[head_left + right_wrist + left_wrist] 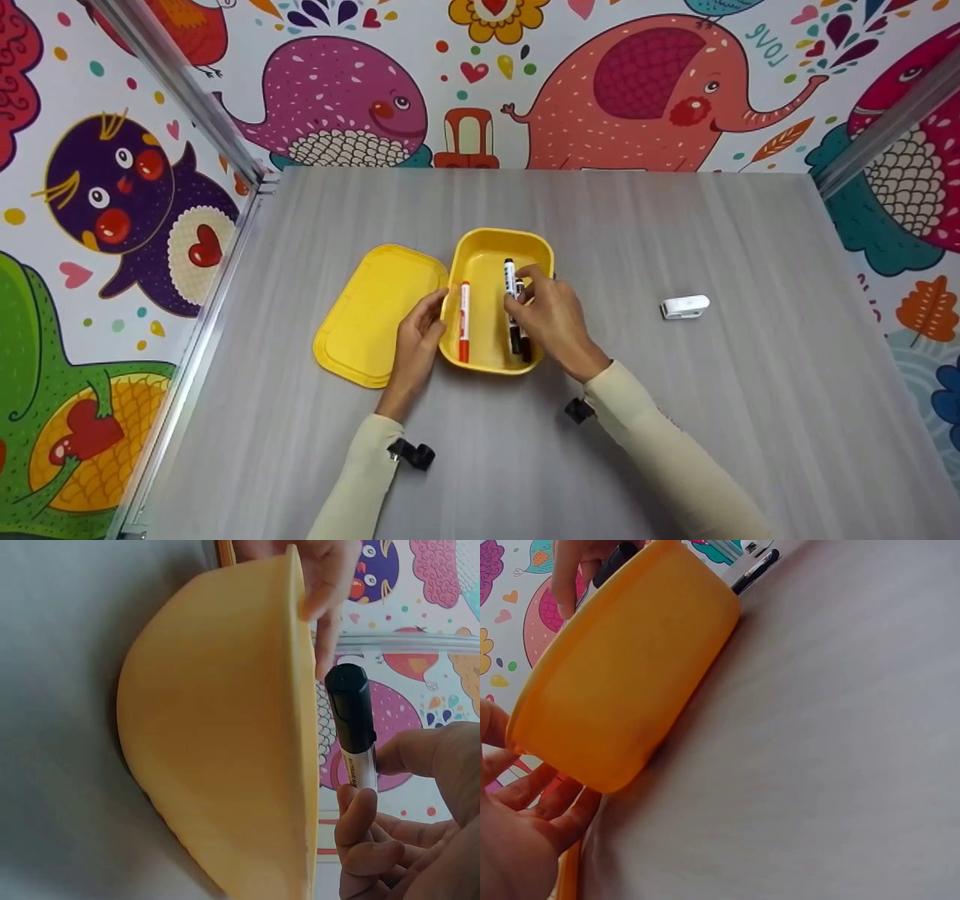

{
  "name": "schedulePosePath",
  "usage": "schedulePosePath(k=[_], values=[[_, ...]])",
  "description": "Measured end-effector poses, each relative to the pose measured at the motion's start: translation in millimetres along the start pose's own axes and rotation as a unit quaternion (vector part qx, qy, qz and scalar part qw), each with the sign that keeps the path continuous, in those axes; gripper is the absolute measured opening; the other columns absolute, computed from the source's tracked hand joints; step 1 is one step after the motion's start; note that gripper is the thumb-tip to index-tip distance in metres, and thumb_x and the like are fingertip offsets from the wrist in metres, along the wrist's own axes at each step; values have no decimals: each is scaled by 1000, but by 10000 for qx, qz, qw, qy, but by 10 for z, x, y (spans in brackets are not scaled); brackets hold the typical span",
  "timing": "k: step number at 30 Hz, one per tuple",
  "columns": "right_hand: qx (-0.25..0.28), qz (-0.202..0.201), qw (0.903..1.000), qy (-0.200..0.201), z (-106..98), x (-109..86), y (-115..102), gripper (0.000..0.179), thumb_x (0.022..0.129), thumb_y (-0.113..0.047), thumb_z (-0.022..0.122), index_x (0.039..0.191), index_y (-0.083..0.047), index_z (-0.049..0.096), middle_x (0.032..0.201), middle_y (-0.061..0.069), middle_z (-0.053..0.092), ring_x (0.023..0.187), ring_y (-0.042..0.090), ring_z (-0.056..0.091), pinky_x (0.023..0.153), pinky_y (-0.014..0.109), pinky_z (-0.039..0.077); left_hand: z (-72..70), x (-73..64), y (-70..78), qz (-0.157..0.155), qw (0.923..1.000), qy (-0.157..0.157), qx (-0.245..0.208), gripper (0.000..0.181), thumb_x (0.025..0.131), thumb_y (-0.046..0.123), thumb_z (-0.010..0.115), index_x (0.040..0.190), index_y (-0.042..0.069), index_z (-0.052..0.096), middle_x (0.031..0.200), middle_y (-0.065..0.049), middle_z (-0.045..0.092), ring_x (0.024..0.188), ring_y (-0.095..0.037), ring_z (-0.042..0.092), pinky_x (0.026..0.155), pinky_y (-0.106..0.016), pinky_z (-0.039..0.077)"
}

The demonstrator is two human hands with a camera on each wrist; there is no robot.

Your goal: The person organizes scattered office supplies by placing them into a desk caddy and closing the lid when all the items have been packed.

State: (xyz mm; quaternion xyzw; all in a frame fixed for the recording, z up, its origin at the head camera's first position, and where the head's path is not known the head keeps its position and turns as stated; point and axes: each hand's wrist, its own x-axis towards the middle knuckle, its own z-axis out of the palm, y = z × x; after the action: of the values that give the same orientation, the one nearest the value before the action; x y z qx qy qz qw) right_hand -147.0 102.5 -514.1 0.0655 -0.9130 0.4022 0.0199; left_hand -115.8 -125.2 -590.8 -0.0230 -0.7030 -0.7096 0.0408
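While my left hand [420,336] holds the yellow box [486,264], my right hand [556,311] pinches a marker [352,720], likely light, stiff, best held mid-barrel.

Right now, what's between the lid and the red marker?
In the head view, the box wall, with the left hand against it, stands between the lid and red marker.

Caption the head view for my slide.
Right hand pinches a black-and-white cylindrical marker over an open yellow rectangular plastic box; left hand holds the box's side.
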Motion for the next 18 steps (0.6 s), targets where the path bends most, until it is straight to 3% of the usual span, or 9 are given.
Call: schedulePosePath(k=[6,13,18], values=[[-50,-87,9999,-118,123,15,-27,36,97,-19,80,129,-2,70,84,4,74,65,14,66,56,29,57,-2,0,4,-101,9999,-45,50,52,104,-8,52,156,-5,55,159,-21,58,153,-32,51,129,-43,37],[-403,-404,9983,-116,270,31,-11,37,96,-19,79,126,0,72,82,4,78,68,17,72,58,36,60,-7,0,-16,-22,10000,7,-48,52,102,-9,51,154,-10,55,155,-26,59,151,-37,53,129,-47,38],[-397,-324,9983,-262,351,25,-1,37,97,-20,80,127,-1,71,84,6,79,70,18,74,60,38,61,-1,-1,-3,-93,10000,1,4,52,103,-8,51,154,-8,55,157,-24,59,151,-34,53,128,-44,39]])
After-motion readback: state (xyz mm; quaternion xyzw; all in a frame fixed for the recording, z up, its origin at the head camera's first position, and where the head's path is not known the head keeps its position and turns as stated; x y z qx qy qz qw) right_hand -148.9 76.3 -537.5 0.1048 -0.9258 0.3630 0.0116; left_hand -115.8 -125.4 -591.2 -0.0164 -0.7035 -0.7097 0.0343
